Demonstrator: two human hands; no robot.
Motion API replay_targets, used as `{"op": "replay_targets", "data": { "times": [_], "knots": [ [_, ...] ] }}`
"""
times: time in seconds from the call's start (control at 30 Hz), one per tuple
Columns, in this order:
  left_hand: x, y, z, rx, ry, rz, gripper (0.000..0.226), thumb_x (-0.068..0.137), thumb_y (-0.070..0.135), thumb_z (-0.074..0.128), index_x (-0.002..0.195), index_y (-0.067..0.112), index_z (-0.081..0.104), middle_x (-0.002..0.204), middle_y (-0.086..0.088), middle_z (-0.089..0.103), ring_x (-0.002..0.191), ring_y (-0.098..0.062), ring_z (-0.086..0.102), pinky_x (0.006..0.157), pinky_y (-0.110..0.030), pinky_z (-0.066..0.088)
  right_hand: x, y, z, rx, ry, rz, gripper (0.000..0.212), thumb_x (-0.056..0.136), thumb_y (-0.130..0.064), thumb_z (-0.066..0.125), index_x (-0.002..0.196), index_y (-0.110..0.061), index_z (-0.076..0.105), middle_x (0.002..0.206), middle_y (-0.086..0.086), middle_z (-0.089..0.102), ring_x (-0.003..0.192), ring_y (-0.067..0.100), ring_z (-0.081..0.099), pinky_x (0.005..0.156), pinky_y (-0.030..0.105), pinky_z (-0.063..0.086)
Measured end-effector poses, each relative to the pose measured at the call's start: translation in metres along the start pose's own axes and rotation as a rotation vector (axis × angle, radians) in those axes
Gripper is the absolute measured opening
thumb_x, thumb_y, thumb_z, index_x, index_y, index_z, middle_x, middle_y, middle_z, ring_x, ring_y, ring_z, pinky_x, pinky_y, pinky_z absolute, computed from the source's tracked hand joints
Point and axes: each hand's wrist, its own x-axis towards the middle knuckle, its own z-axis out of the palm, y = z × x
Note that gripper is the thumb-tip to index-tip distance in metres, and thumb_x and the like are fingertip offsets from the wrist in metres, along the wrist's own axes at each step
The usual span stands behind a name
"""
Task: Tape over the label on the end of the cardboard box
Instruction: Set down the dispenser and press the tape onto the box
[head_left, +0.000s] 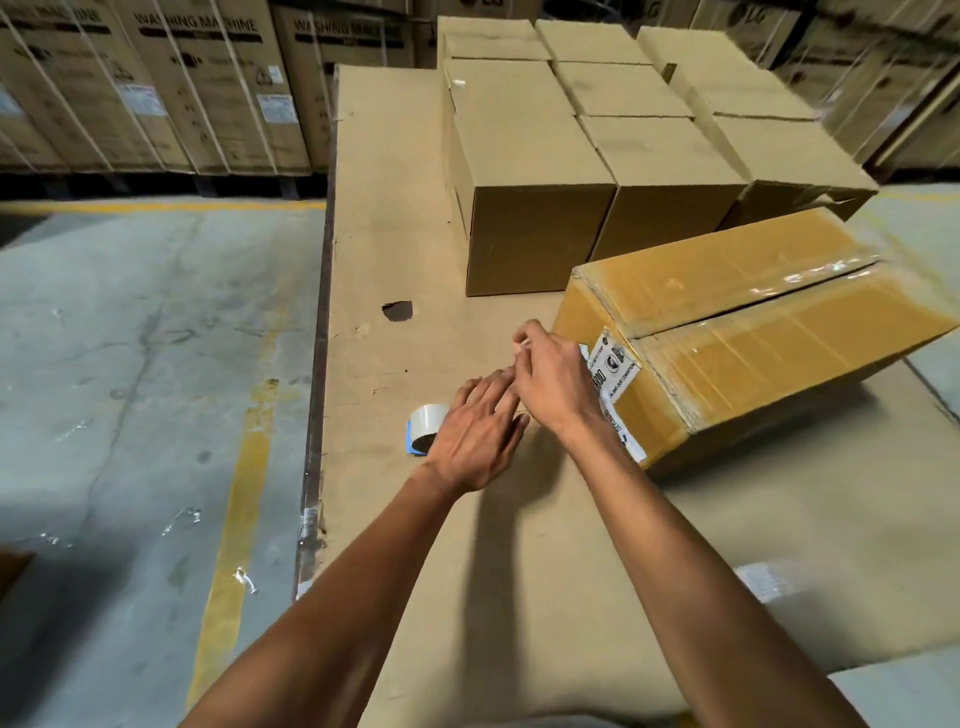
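**Label End of Taped Carton: Hand and Tape Positions**

Head view. A cardboard box (753, 332), wrapped in glossy clear tape along its top seam and sides, is seen lying at an angle on a large sheet of flat cardboard (395, 182) that covers the work surface. The near end of the box faces the person. A white printed label (615, 371) is stuck on this end, running from near the upper edge down toward the lower corner; its middle portion is hidden behind the right wrist.

The right hand (556, 379) is held just in front of the labelled end. Its thumb and forefinger are pinched narrowly together at the upper left of the hand; what is pinched cannot be made out, though it may be a strip of clear tape. The remaining fingers are curled.

The left hand (475, 436) is held palm down, below and to the left of the right hand, with the fingers extended and loosely together, their tips reaching under the right hand. Nothing is visibly gripped by it.

A roll of clear tape (426, 428) with a blue core is seen standing on the cardboard sheet, just beside the left hand on its left side and partly hidden by it.

Plain brown cartons (535, 208) are stacked in rows behind the box. Large washing machine cartons (197, 88) line the back wall. A concrete floor (130, 364) with yellow lines lies to the left.
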Motion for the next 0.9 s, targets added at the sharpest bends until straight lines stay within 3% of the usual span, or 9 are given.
{"op": "replay_targets", "data": {
  "times": [0.1, 0.17, 0.27, 0.33, 0.43, 0.53, 0.73, 0.9],
  "knots": [
    [0.019, 0.039, -0.002, -0.108, 0.047, 0.015, 0.05, 0.114, 0.035, 0.035, 0.148, 0.002, 0.051, 0.154, -0.024, 0.051, 0.145, -0.042, 0.047, 0.122, -0.053, 0.034, -0.003, -0.004, -0.042, -0.102, 0.191, -0.129, 0.025, 0.103, -0.017, 0.051, 0.127, -0.022, 0.06, 0.11, 0.005, 0.072, 0.086, 0.023, 0.069, 0.068, 0.038, 0.061],
    [0.029, 0.064, -0.003, -0.196, 0.082, -0.03, 0.06, 0.116, 0.039, 0.028, 0.164, 0.005, 0.032, 0.172, -0.019, 0.033, 0.161, -0.033, 0.03, 0.131, -0.047, 0.023, -0.004, 0.008, -0.068, -0.19, 0.231, -0.141, 0.034, 0.105, -0.016, 0.05, 0.137, -0.022, 0.06, 0.123, 0.004, 0.071, 0.102, 0.022, 0.069, 0.08, 0.037, 0.061],
    [0.04, 0.094, -0.001, -0.33, 0.082, -0.081, 0.067, 0.117, 0.043, 0.023, 0.173, 0.016, -0.003, 0.182, -0.003, -0.005, 0.168, -0.014, -0.002, 0.135, -0.036, 0.005, -0.002, 0.044, -0.101, -0.228, 0.033, -0.048, 0.046, 0.109, -0.024, 0.041, 0.154, -0.02, 0.048, 0.157, 0.005, 0.053, 0.145, 0.024, 0.049, 0.117, 0.044, 0.043],
    [0.044, 0.112, 0.006, -0.382, 0.062, -0.071, 0.068, 0.117, 0.043, 0.023, 0.172, 0.018, -0.008, 0.181, -0.001, -0.013, 0.167, -0.011, -0.01, 0.136, -0.04, 0.004, -0.007, 0.069, -0.115, -0.263, -0.167, -0.003, 0.051, 0.112, -0.033, 0.03, 0.162, -0.025, 0.034, 0.172, -0.002, 0.029, 0.16, 0.019, 0.022, 0.13, 0.051, 0.019],
    [0.051, 0.136, 0.02, -0.462, 0.059, -0.121, 0.07, 0.117, 0.043, 0.023, 0.171, 0.013, -0.01, 0.18, -0.005, -0.017, 0.166, -0.012, -0.015, 0.136, -0.043, 0.004, -0.019, 0.093, -0.12, -0.329, -0.319, 0.023, 0.056, 0.111, -0.041, 0.022, 0.167, -0.034, 0.015, 0.174, -0.015, 0.007, 0.162, 0.013, 0.003, 0.131, 0.053, 0.003],
    [0.053, 0.154, 0.036, -0.544, 0.08, -0.242, 0.071, 0.117, 0.045, 0.023, 0.171, 0.015, -0.012, 0.179, -0.003, -0.019, 0.165, -0.01, -0.017, 0.137, -0.041, 0.003, -0.024, 0.097, -0.116, -0.357, -0.297, 0.016, 0.06, 0.109, -0.043, 0.019, 0.167, -0.034, 0.007, 0.173, -0.018, 0.003, 0.162, 0.012, 0.001, 0.131, 0.053, 0.001],
    [0.039, 0.153, 0.052, -0.567, 0.011, -0.377, 0.069, 0.115, 0.048, 0.018, 0.172, 0.018, -0.009, 0.18, 0.002, -0.014, 0.165, -0.008, -0.013, 0.136, -0.045, 0.005, -0.026, 0.099, -0.111, -0.331, -0.22, 0.028, 0.065, 0.105, -0.044, 0.018, 0.167, -0.026, 0.011, 0.174, -0.009, 0.008, 0.162, 0.014, 0.005, 0.132, 0.05, 0.003],
    [0.069, 0.172, 0.033, -0.638, 0.233, -0.352, 0.064, 0.116, 0.036, 0.021, 0.173, 0.022, -0.005, 0.181, 0.005, -0.012, 0.165, -0.005, -0.011, 0.137, -0.045, 0.003, -0.027, 0.105, -0.113, -0.289, -0.23, -0.031, 0.065, 0.103, -0.044, 0.016, 0.166, -0.03, 0.018, 0.173, -0.011, 0.016, 0.162, 0.012, 0.008, 0.132, 0.05, 0.005]
  ]
}}
